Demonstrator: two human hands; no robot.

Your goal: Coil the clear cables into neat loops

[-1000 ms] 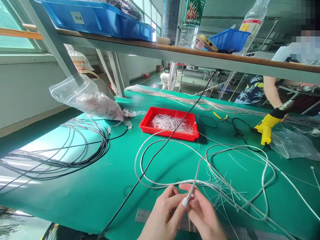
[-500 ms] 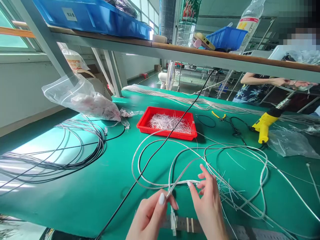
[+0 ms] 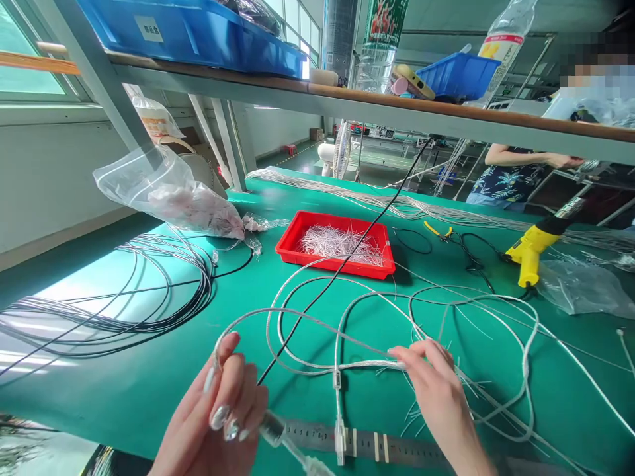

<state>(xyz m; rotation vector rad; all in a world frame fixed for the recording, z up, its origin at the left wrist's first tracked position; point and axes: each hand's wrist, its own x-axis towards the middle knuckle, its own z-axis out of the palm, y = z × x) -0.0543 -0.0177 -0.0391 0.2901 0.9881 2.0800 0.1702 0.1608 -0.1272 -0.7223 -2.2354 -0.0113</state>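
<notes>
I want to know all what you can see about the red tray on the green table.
The red tray is a shallow, open rectangular container of glossy plastic with sloped walls. It sits flat on the green table, holding a loose pile of short silvery wire pieces. A black cable crosses over its right part.

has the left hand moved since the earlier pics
Yes, the left hand has moved leftward in view, away from the right hand, and now sits farther left of the red tray.
</notes>
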